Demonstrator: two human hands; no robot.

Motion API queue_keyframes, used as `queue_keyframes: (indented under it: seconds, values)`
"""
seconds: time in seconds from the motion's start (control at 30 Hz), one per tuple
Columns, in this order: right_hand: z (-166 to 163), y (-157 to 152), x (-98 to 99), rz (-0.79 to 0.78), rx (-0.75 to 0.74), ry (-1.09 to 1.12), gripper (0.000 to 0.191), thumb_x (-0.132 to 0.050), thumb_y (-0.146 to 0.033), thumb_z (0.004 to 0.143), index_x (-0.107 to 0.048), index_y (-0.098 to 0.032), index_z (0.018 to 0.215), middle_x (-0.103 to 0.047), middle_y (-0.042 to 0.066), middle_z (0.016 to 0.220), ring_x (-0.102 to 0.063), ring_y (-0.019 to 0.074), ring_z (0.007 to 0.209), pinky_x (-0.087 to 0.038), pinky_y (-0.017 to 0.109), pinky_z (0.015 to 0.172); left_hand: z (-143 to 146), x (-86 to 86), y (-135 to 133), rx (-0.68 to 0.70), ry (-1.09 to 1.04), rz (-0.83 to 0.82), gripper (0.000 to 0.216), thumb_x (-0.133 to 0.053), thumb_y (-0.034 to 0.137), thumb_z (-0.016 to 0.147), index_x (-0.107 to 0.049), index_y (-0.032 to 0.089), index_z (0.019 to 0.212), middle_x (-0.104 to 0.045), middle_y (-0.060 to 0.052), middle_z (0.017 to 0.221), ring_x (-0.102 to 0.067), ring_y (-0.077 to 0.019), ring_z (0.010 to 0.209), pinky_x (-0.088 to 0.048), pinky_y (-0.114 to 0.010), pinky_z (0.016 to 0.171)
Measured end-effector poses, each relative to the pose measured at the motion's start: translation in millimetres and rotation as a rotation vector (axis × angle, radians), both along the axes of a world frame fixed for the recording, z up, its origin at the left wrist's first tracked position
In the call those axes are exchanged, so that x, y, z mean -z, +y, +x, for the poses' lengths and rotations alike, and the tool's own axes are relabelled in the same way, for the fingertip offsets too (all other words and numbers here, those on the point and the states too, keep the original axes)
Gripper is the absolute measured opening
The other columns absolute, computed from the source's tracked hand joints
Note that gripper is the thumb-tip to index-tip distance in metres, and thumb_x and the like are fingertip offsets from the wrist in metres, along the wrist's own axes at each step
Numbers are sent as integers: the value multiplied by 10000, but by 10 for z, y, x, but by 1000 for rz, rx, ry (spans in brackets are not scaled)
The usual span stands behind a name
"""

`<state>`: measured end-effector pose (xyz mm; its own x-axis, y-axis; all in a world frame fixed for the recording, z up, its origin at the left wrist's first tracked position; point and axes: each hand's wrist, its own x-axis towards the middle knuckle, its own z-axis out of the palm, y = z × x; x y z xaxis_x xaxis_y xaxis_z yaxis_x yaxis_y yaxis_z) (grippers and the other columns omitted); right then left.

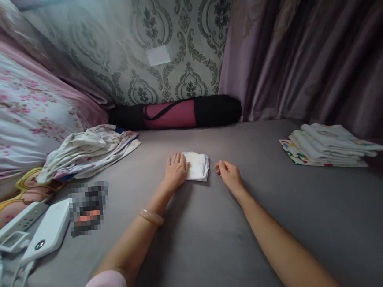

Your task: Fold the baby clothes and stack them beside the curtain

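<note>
A small white folded cloth (197,166) lies on the grey bed sheet in the middle of the view, its layers showing along the right edge. My left hand (176,170) rests flat with fingers stretched out, overlapping the cloth's left edge. A pale bangle (151,217) circles the left wrist. Just to the right of the cloth is my right hand (229,173), its fingers loosely curled in and apart from the cloth. I see nothing held in it.
A stack of folded white cloths (331,145) sits at right. Rumpled clothes (89,147) lie at left, near a power bank (47,230), a power strip (22,223) and a blurred-out item (89,209). A black and maroon bag (172,114) lies against the wall.
</note>
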<state>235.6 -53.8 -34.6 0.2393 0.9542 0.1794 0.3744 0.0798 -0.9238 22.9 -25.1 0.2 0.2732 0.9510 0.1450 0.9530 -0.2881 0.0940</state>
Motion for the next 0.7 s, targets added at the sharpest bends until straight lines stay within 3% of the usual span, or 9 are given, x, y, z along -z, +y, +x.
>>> queue_keyframes:
  seconds: [0.1, 0.17, 0.3, 0.43, 0.57, 0.7]
  values:
    - [0, -9, -19, -7, -4, 7, 429, -381, -520, 857, -647, -192, 783, -716, 81, 804, -661, 180, 677, -489, 287, 630, 224, -25, -95, 158, 16, 90, 525, -225, 356, 984, -365, 68, 1401, -332, -175, 1496, -235, -267, 1414, -163, -433, 1152]
    - [-4, -17, -32, -11, -4, 13, 424, -385, -517, 856, -646, -190, 782, -716, 80, 796, -662, 180, 668, -492, 288, 628, 379, 12, -130, 224, 10, 60, 548, -229, 388, 985, -359, 63, 1406, -340, -174, 1493, -245, -265, 1410, -184, -412, 1148]
    - [-10, -25, -36, -9, 0, 24, 412, -389, -506, 860, -644, -194, 777, -717, 75, 785, -664, 176, 659, -499, 286, 632, 575, 92, -133, 172, 23, -18, 594, -254, 425, 978, -325, 37, 1423, -327, -212, 1487, -267, -320, 1393, -210, -466, 1124]
    - [-6, -26, -32, -5, -3, 20, 397, -392, -491, 865, -646, -196, 791, -721, 75, 807, -662, 173, 653, -503, 289, 636, 637, 30, -120, 145, 38, -31, 622, -296, 474, 959, -328, 59, 1421, -312, -231, 1486, -302, -348, 1368, -250, -488, 1092]
    - [-7, -25, -42, -18, -13, 12, 396, -393, -489, 865, -656, -197, 812, -724, 77, 810, -666, 179, 678, -504, 289, 641, 683, -33, -94, 130, -15, 6, 603, -285, 516, 946, -405, 107, 1372, -434, -213, 1400, -428, -348, 1258, -341, -499, 1013]
    - [-7, -6, -28, -19, 8, 61, 410, -390, -512, 862, -646, -198, 804, -725, 78, 846, -667, 167, 667, -508, 285, 647, 713, 61, -41, 79, -61, 30, 561, -238, 457, 963, -393, 129, 1391, -410, -178, 1440, -324, -343, 1347, -227, -530, 1089]
